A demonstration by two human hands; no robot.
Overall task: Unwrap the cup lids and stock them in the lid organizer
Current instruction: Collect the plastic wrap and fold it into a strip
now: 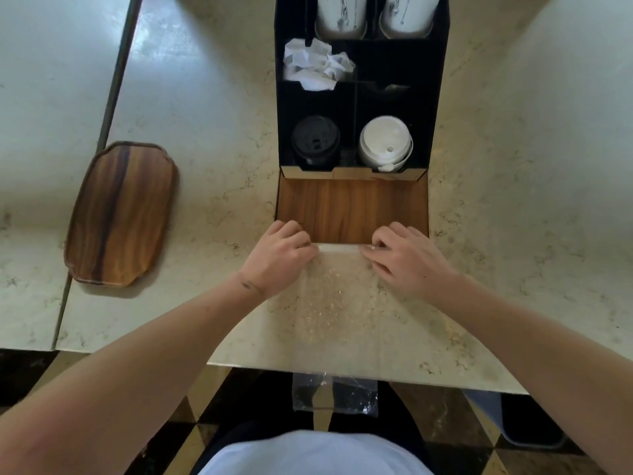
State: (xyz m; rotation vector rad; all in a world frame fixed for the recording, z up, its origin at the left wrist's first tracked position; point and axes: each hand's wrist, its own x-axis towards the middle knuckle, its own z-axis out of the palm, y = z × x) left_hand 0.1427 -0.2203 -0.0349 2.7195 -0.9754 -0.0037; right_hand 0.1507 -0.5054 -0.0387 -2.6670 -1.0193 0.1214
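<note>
- The marble desk (pixel 205 138) carries a black lid organizer (pixel 435 97) with a wooden front.
- A clear plastic wrapper (pixel 330 303) lies flat, its long axis running from the organizer toward the person and hanging over the desk edge.
- The left hand (pixel 277 258) and right hand (pixel 407 260) pinch its rolled far end.
- Black lids (pixel 315 140) and white lids (pixel 383 142) sit in the front compartments.

At the top edge of the frame, the two paper cup stacks (pixel 342 15) are cut off. The clear plastic wrap (pixel 334 303) hangs past the counter edge, its lower end blurred. Fingertips of both hands curl out of sight.
</note>
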